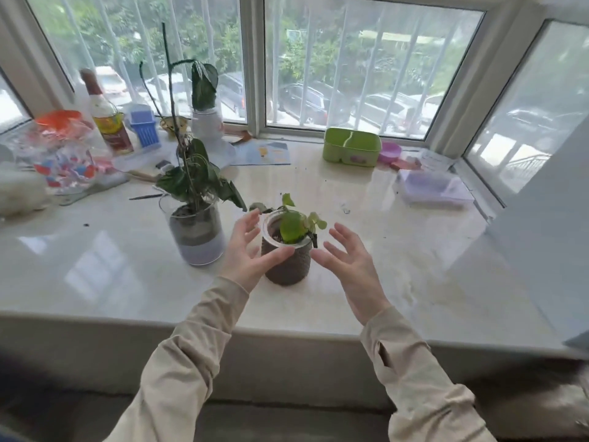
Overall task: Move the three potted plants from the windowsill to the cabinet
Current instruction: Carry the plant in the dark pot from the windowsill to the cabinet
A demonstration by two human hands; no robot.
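Note:
Three potted plants stand on the marble windowsill (398, 250). The nearest is a small grey pot (288, 266) with light green leaves, in the middle. My left hand (247, 253) is open at its left side, thumb close to or touching the pot. On the pot's right, a little apart from it, my right hand (347, 260) is spread open. A glass pot (197, 237) with a tall dark-leaved plant stands to the left. A white pot (206, 122) with a dark leaf sits at the back by the window. No cabinet is in view.
The sill's left end holds a bottle (106, 116), a blue basket (144, 127), a plastic bag (63, 154) and tweezers (145, 196). A green box (352, 146), a pink dish (390, 152) and a clear lidded box (433, 188) lie on the right. A leaflet (267, 153) lies mid-back.

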